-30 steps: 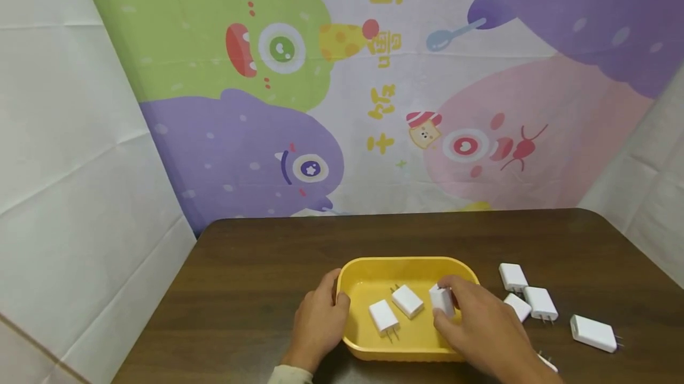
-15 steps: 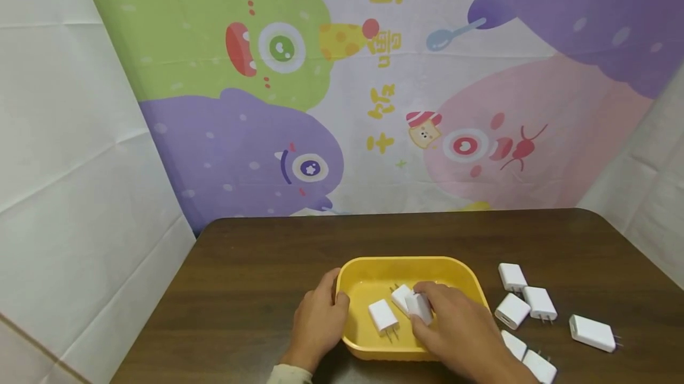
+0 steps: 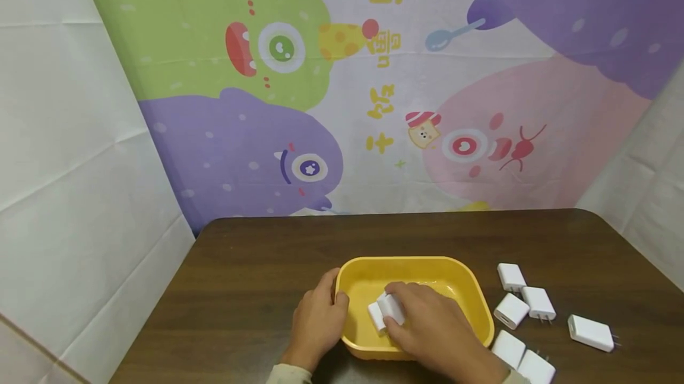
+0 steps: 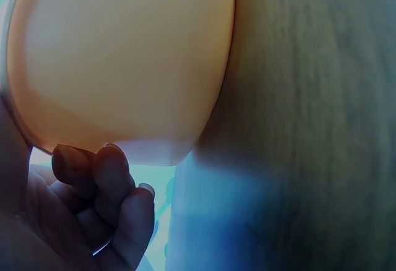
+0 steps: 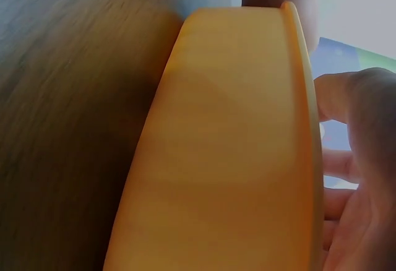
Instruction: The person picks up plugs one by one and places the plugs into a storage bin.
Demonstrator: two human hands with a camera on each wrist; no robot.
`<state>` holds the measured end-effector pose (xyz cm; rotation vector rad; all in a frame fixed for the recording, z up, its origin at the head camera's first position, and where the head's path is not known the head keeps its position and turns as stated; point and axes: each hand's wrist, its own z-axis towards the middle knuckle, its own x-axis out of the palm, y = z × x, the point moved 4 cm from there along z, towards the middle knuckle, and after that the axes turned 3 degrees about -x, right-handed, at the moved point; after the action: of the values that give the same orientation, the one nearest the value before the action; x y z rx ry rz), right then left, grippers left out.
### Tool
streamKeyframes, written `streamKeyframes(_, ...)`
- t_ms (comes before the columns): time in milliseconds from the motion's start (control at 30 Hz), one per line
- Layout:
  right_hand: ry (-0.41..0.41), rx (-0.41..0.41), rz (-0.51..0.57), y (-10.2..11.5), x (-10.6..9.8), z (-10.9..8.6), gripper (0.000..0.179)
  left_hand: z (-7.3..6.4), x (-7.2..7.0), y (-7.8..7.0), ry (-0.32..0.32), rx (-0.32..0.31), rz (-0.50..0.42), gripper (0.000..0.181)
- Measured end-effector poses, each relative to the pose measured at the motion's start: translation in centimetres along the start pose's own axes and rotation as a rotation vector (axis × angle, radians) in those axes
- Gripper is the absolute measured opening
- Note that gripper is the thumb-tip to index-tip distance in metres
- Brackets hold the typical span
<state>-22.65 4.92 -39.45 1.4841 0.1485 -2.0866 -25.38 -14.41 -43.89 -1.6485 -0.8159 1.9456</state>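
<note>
A yellow plastic basin [image 3: 459, 271] stands on the dark wooden table. My left hand [image 3: 320, 319] grips its left end, thumb over the rim and fingers along the outer wall; the left wrist view shows those fingers [image 4: 111, 166] bent against the wall. Inside the basin, my right hand [image 3: 433, 327] pinches a white charger plug [image 3: 392, 309] between thumb and fingers. The held plug overlaps another white charger plug [image 3: 376, 317] lying on the basin floor. Seen from the right wrist, the right hand [image 5: 365, 159] reaches over the rim, its fingertips hidden behind the basin's wall.
Several more white charger plugs lie on the table right of the basin: a far one [image 3: 511, 277], a near pair with one plug [image 3: 536, 367] beside the right forearm, and a lone plug [image 3: 591, 333] farther right. A cartoon-printed cloth [image 3: 374, 194] hangs behind the table.
My right hand has moved left across the basin with the plug, and now covers a plug that was visible there. The left hand has kept its place on the basin.
</note>
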Motion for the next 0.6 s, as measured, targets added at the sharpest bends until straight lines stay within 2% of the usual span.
streamKeyframes(433,0.073,-0.061,0.047,1.9,1.3,1.5,0.035,0.1,0.0,0.2,0.024,0.014,-0.015,0.046)
streamKeyframes(600,0.074,-0.076,0.037,2.2,1.5,1.7,0.033,0.0,0.0,0.1,0.017,0.015,-0.009,0.045)
